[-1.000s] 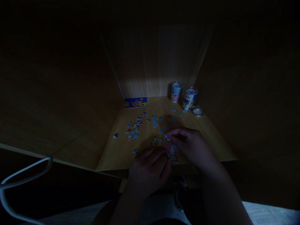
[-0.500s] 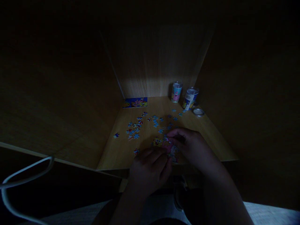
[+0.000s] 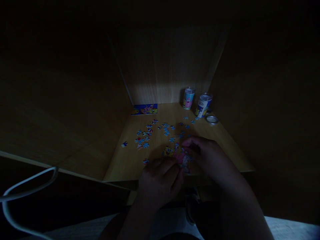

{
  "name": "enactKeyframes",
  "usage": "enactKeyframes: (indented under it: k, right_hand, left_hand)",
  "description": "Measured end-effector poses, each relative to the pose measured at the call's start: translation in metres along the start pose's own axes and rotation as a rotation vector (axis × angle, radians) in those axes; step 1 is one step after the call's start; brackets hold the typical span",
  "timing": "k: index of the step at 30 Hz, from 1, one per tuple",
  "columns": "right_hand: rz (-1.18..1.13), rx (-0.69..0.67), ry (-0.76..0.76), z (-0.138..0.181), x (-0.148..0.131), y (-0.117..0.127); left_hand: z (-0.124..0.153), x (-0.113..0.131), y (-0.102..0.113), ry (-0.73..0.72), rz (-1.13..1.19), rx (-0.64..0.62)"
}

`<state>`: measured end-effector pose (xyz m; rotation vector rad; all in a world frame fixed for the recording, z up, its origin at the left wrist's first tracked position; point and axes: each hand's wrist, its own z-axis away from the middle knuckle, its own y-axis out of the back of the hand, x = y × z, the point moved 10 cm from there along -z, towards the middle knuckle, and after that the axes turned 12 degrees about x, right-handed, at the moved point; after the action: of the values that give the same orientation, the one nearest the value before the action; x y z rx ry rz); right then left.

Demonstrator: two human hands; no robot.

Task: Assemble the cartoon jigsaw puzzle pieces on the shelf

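A partly joined jigsaw puzzle [image 3: 178, 156], with a yellow cartoon face and a pink figure, lies near the shelf's front edge. My left hand [image 3: 161, 178] is closed at its near-left side, fingers curled and fingertips on the joined pieces; it covers part of the picture. At the upper right edge, my right hand [image 3: 201, 150] pinches with thumb and forefinger at a small jigsaw piece [image 3: 184, 151], mostly hidden under the fingertips. Another piece [image 3: 176, 145] sits at the puzzle's top edge, just left of those fingers. Dim light blurs the details.
Several loose jigsaw pieces [image 3: 145, 145] lie spread left of and behind the puzzle. A picture card [image 3: 144, 109] lies at the back left. Two printed cans [image 3: 188, 98] with clear tops stand back right, beside a round lid [image 3: 212, 120]. Wooden walls enclose the shelf; a white cable [image 3: 27, 180] hangs left.
My right hand has shifted slightly right, its fingertips away from the piece at the puzzle's top edge, which now shows more fully. My left hand stays almost still.
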<state>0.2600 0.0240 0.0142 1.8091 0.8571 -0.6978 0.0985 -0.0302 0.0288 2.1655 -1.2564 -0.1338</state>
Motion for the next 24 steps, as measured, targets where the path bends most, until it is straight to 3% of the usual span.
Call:
enactKeyframes:
  k: [13,20,24]
  right_hand:
    - [0.012,-0.016,0.016,-0.001,-0.003,0.0]
    - [-0.008,0.108,0.059,-0.007,-0.002,0.003]
    - [-0.027,0.197,0.113,-0.009,-0.003,0.011]
  left_hand:
    - [-0.004,0.002,-0.001,-0.005,0.033,-0.018]
    - [-0.004,-0.001,-0.001,0.001,0.011,0.006]
    - [-0.016,0.012,0.017,0.013,0.103,0.014]
